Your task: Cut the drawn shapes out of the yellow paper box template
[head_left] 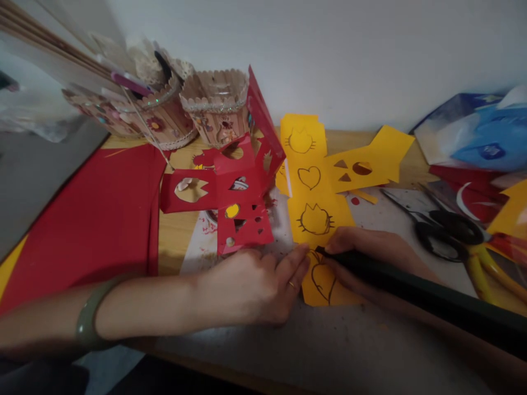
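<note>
My left hand (263,285), with a ring and a green bangle, presses its bent, closed fingers on the left edge of the yellow paper cutout (335,244). My right hand (362,252) is closed around a long black pen-like tool (395,271). Its tip touches the paper beside a dark drawn heart (323,280); whether it is a pen or a blade is unclear. Cat faces and another heart are drawn farther up the yellow strip, and its right arm has cut holes. Left of it stands a partly folded red paper box (242,186) with cut-out shapes.
Decorated wooden-stick holders (216,104) stand against the wall, one with pens and sticks. Red sheets (99,219) lie at left. Scissors (440,236) with black handles, yellow-handled scissors (483,274) and a blue-white package (486,137) are at right. A grey board (321,345) lies underneath.
</note>
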`<state>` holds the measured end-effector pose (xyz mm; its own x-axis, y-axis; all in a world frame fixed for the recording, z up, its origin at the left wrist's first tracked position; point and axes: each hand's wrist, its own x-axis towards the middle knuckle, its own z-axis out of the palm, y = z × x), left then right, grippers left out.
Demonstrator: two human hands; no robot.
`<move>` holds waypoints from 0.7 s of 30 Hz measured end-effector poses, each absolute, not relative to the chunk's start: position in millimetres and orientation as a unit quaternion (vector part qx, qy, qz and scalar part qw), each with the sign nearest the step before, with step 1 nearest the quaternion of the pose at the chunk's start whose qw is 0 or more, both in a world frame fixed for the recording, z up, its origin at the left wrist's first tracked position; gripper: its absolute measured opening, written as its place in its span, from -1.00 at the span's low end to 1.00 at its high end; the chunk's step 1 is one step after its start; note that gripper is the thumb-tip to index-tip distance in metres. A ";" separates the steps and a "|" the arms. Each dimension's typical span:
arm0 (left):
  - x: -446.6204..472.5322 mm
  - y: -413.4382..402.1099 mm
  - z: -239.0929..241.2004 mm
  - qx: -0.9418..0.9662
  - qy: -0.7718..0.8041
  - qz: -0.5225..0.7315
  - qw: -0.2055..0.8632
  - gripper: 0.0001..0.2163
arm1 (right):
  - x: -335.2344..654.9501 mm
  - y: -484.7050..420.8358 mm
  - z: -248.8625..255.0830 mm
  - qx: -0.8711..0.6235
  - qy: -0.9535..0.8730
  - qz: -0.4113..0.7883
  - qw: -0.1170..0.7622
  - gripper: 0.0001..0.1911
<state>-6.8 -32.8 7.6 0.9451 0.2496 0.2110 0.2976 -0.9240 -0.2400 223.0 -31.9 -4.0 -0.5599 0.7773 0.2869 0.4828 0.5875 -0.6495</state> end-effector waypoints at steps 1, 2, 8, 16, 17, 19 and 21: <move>-6.8 -33.0 7.3 -0.977 -0.139 -0.087 0.136 -0.63 | 222.8 -32.1 -4.1 -0.376 -0.844 0.255 0.284 -0.82; -6.8 -33.2 7.0 -0.977 -0.138 -0.086 0.137 -0.63 | 222.6 -32.4 -4.6 -0.379 -0.844 0.252 0.283 -0.82; -6.6 -34.2 7.8 -0.978 -0.138 -0.087 0.130 -0.65 | 222.6 -36.5 -11.4 -0.401 -0.849 0.226 0.260 -0.80; -7.7 -35.0 8.4 -0.978 -0.140 -0.073 0.137 -0.64 | 220.1 -41.5 -8.5 -0.400 -0.850 0.210 0.272 -0.80; -7.6 -35.0 8.3 -0.978 -0.140 -0.072 0.138 -0.64 | 220.1 -40.8 -8.2 -0.397 -0.853 0.203 0.272 -0.80; -7.2 -34.8 8.4 -0.978 -0.142 -0.073 0.135 -0.65 | 220.6 -39.5 -8.2 -0.393 -0.858 0.194 0.268 -0.79; -6.5 -34.6 8.6 -0.977 -0.147 -0.078 0.133 -0.66 | 221.4 -39.0 -8.5 -0.393 -0.860 0.190 0.265 -0.78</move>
<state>-6.5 -34.6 8.6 0.9446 0.2666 0.1914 0.3079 -0.9216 -0.2362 221.4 -39.0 -8.5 -0.5498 0.7769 0.3070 0.5752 0.6186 -0.5352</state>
